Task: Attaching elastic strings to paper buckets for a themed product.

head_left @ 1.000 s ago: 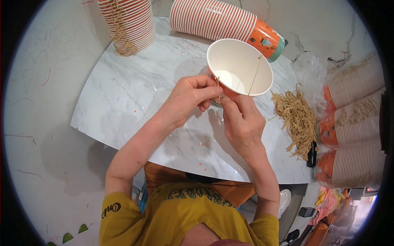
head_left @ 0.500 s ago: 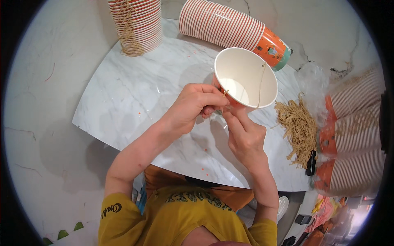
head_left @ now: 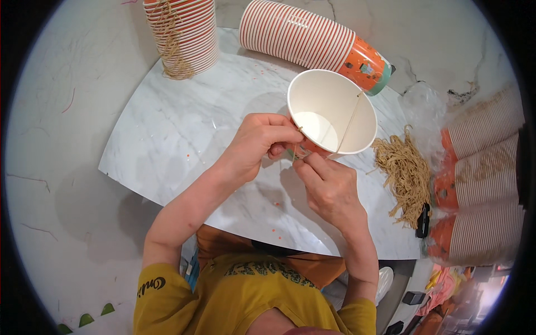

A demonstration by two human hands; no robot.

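A large paper cup (head_left: 349, 95), white inside and orange outside, tilts with its mouth toward me. Thin tan string (head_left: 348, 125) runs across its opening from a hole in the far right wall over the near rim. At the left of the near rim, my left hand (head_left: 262, 139) pinches a bit of the string against the cup's edge. Just below that rim, my right hand (head_left: 329, 181) is closed, thumb and finger together on a strand of the string. The cup's lower outside is partly hidden by my hands.
A stack of cups (head_left: 296, 33) lies behind on the marbled table (head_left: 184, 134). Another stack (head_left: 184, 39), with strings hanging down it, stands at the back left. Right of the cup sit a heap of tan strings (head_left: 405, 176), a black tool (head_left: 423, 220) and bagged cup stacks (head_left: 483, 173).
My right hand has moved slightly left and down with the strand. The string inside the cup has gone from slack to nearly straight. The cup has shifted a little.
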